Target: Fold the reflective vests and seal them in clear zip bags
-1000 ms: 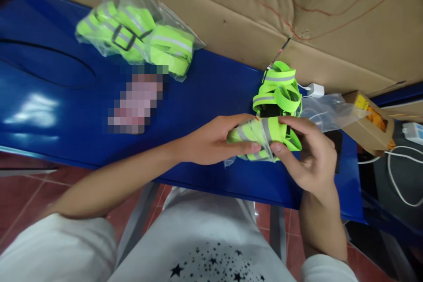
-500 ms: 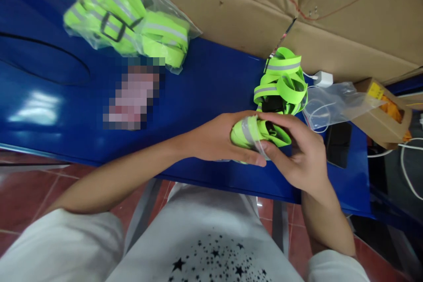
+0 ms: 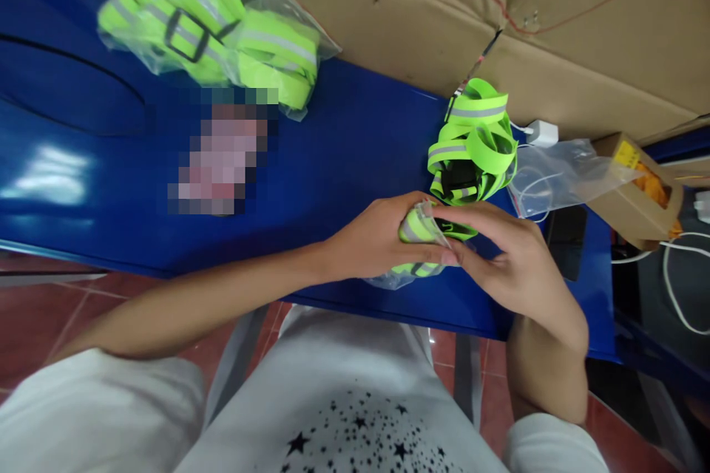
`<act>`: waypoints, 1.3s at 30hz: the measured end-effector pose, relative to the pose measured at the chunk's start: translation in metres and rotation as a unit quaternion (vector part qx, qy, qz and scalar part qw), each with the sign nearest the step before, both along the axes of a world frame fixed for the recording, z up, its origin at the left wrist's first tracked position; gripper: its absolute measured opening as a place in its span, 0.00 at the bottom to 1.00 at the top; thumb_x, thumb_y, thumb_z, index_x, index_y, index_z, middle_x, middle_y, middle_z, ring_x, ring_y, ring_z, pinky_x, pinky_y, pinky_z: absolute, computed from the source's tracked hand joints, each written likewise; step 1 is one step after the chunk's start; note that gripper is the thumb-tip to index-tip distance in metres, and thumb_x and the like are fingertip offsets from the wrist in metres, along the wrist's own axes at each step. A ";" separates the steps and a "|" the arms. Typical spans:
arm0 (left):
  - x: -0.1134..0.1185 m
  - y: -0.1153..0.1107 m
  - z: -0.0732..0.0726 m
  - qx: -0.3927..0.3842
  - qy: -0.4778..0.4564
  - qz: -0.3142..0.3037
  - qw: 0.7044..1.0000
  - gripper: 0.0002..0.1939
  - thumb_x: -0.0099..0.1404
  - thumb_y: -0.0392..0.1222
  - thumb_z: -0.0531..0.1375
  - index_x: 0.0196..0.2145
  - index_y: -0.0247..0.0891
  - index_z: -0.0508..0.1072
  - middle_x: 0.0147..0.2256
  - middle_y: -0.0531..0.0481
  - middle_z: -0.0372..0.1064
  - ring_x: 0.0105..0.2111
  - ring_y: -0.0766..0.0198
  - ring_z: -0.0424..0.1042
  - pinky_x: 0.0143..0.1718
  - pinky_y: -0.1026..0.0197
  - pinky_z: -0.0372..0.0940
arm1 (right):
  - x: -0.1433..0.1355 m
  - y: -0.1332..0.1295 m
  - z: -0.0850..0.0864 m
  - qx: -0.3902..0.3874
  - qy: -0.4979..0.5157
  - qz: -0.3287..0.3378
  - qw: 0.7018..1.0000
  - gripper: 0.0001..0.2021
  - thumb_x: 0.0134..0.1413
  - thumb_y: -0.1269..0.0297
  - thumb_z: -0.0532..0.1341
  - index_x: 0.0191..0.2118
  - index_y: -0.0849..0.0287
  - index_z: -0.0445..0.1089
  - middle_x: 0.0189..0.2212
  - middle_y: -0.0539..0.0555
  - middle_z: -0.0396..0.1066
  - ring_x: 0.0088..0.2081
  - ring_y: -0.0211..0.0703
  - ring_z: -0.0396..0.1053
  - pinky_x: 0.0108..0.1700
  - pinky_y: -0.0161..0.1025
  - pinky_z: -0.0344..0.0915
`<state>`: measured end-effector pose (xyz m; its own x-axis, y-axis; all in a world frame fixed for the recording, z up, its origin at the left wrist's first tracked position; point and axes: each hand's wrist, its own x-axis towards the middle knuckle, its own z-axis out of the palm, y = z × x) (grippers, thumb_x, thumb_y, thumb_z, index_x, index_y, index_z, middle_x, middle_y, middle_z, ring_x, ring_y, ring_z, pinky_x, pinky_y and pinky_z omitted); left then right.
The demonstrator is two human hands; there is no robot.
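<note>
Between my two hands is a rolled neon green strap (image 3: 417, 225) with a grey stripe, partly inside a clear plastic bag (image 3: 395, 279). My left hand (image 3: 370, 238) wraps round the bag and roll from the left. From the right, my right hand (image 3: 502, 251) grips the bag's edge and the roll with thumb and fingers; its fingertips are partly hidden. Just beyond my hands lies a loose heap of green straps (image 3: 471, 144) with a black piece in it. Bagged green straps (image 3: 208, 26) with a black buckle lie at the back left.
The blue table (image 3: 344, 155) also bears a pixelated flat object (image 3: 225, 159), a black cable (image 3: 83, 59), a dark phone (image 3: 566, 242), an empty clear bag (image 3: 555, 177), a white charger (image 3: 542, 133) and an open cardboard box (image 3: 637, 199). Brown cardboard (image 3: 388, 7) borders the back.
The roll sits deeper between my hands and less of it shows. More of the bag's lower part is visible below my left hand. My right wrist has bent outward.
</note>
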<state>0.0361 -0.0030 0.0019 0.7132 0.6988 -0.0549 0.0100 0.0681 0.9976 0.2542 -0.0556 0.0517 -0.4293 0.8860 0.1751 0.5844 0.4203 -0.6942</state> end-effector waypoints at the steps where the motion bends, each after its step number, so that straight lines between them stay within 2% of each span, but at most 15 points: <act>1: 0.002 -0.003 0.000 0.025 0.026 0.030 0.999 0.29 0.58 0.57 0.75 0.49 0.37 0.76 0.43 0.47 0.80 0.41 0.59 0.77 0.41 0.59 0.69 | -0.002 -0.001 0.001 0.008 -0.017 -0.007 1.000 0.18 0.66 0.70 0.66 0.59 0.52 0.76 0.51 0.55 0.81 0.50 0.46 0.79 0.50 0.43 0.75; 4: 0.005 -0.012 0.004 0.093 0.079 0.071 0.990 0.33 0.54 0.61 0.76 0.50 0.39 0.75 0.45 0.46 0.80 0.44 0.55 0.78 0.45 0.56 0.68 | -0.003 -0.003 0.001 0.000 -0.011 -0.011 1.000 0.17 0.65 0.70 0.66 0.58 0.50 0.77 0.48 0.53 0.82 0.46 0.44 0.80 0.47 0.41 0.76; 7: 0.004 -0.015 0.008 0.119 0.077 0.072 0.987 0.36 0.51 0.61 0.78 0.50 0.40 0.74 0.48 0.46 0.79 0.46 0.54 0.78 0.48 0.54 0.69 | 0.002 0.002 -0.001 -0.020 0.034 0.038 0.998 0.18 0.66 0.69 0.66 0.59 0.48 0.77 0.47 0.53 0.82 0.47 0.44 0.80 0.48 0.41 0.77; 10: 0.001 -0.012 0.009 0.059 0.041 0.024 0.997 0.40 0.51 0.57 0.79 0.56 0.42 0.72 0.48 0.47 0.79 0.46 0.54 0.78 0.48 0.54 0.71 | 0.009 0.006 -0.003 -0.028 0.035 0.127 0.991 0.21 0.70 0.68 0.62 0.65 0.48 0.71 0.53 0.55 0.80 0.54 0.44 0.77 0.53 0.42 0.76; 12: -0.002 -0.008 0.008 0.002 0.006 -0.003 1.000 0.42 0.56 0.54 0.77 0.63 0.43 0.68 0.49 0.46 0.79 0.48 0.53 0.79 0.48 0.54 0.72 | 0.010 0.005 -0.002 -0.024 0.004 0.155 0.988 0.25 0.73 0.66 0.59 0.71 0.48 0.63 0.57 0.55 0.77 0.57 0.44 0.75 0.57 0.44 0.74; 15: -0.005 -0.002 0.008 -0.051 -0.058 -0.028 0.997 0.48 0.60 0.49 0.75 0.72 0.49 0.58 0.53 0.45 0.78 0.52 0.51 0.79 0.49 0.53 0.75 | 0.005 -0.003 0.002 0.013 -0.080 0.109 0.991 0.27 0.75 0.65 0.56 0.75 0.47 0.55 0.64 0.55 0.72 0.61 0.47 0.72 0.60 0.50 0.68; 17: -0.005 -0.002 0.008 -0.056 -0.089 -0.039 0.994 0.51 0.61 0.46 0.75 0.74 0.52 0.53 0.57 0.46 0.76 0.54 0.50 0.79 0.51 0.52 0.76 | 0.001 -0.009 0.005 0.045 -0.136 0.058 0.988 0.26 0.75 0.64 0.56 0.74 0.49 0.58 0.65 0.55 0.72 0.57 0.50 0.72 0.57 0.52 0.66; 19: -0.005 -0.002 0.008 -0.029 -0.106 -0.037 0.993 0.52 0.60 0.44 0.76 0.74 0.53 0.53 0.60 0.45 0.74 0.59 0.50 0.76 0.55 0.52 0.75 | 0.001 -0.013 0.008 0.074 -0.159 0.022 0.984 0.24 0.73 0.60 0.60 0.71 0.49 0.63 0.60 0.54 0.76 0.50 0.50 0.72 0.52 0.52 0.66; 23: -0.006 -0.002 0.001 0.051 -0.154 -0.038 0.986 0.54 0.57 0.38 0.78 0.73 0.52 0.55 0.61 0.45 0.73 0.62 0.52 0.74 0.61 0.55 0.71 | 0.010 -0.014 0.014 0.075 -0.095 0.008 0.993 0.25 0.67 0.56 0.67 0.66 0.47 0.68 0.49 0.53 0.80 0.44 0.49 0.74 0.47 0.49 0.68; 27: -0.008 0.002 -0.006 0.073 -0.141 -0.011 0.987 0.53 0.55 0.43 0.79 0.72 0.48 0.59 0.58 0.42 0.76 0.58 0.51 0.77 0.60 0.54 0.71 | 0.013 -0.019 0.020 0.116 -0.069 -0.018 0.991 0.19 0.63 0.58 0.71 0.58 0.47 0.74 0.43 0.50 0.82 0.41 0.48 0.75 0.46 0.48 0.67; 30: -0.007 0.003 -0.008 0.079 -0.097 0.027 0.992 0.46 0.58 0.48 0.77 0.69 0.44 0.63 0.53 0.43 0.79 0.53 0.53 0.80 0.57 0.55 0.71 | 0.004 -0.026 0.020 0.118 -0.136 0.034 0.983 0.19 0.68 0.58 0.66 0.61 0.52 0.72 0.51 0.53 0.81 0.45 0.48 0.74 0.48 0.49 0.66; 33: -0.007 0.004 -0.008 0.095 -0.088 0.054 0.990 0.40 0.61 0.50 0.75 0.66 0.42 0.66 0.51 0.44 0.79 0.52 0.55 0.79 0.56 0.57 0.70 | -0.006 -0.025 0.013 0.098 -0.187 0.052 0.976 0.24 0.69 0.50 0.64 0.64 0.56 0.70 0.60 0.57 0.76 0.48 0.50 0.73 0.49 0.50 0.65; 34: -0.008 0.005 -0.008 0.088 -0.093 0.051 0.990 0.40 0.61 0.51 0.75 0.66 0.42 0.65 0.51 0.43 0.78 0.52 0.55 0.78 0.57 0.57 0.70 | -0.007 -0.022 0.008 0.100 -0.185 0.043 0.977 0.24 0.68 0.49 0.64 0.63 0.55 0.71 0.59 0.57 0.77 0.48 0.50 0.74 0.48 0.50 0.66; 36: -0.010 0.011 -0.010 0.044 -0.116 0.017 0.992 0.45 0.60 0.54 0.75 0.68 0.43 0.62 0.55 0.40 0.76 0.56 0.53 0.76 0.58 0.55 0.70 | -0.005 -0.010 -0.002 0.113 -0.136 0.021 0.984 0.17 0.68 0.55 0.66 0.58 0.53 0.75 0.52 0.55 0.81 0.46 0.48 0.75 0.49 0.48 0.67; 39: -0.012 0.022 -0.014 -0.064 -0.142 -0.040 0.987 0.55 0.55 0.55 0.77 0.73 0.49 0.56 0.64 0.39 0.69 0.63 0.50 0.72 0.61 0.52 0.69 | 0.006 0.011 -0.017 0.096 0.016 -0.004 0.995 0.07 0.66 0.64 0.68 0.49 0.52 0.79 0.42 0.51 0.83 0.43 0.43 0.78 0.50 0.45 0.72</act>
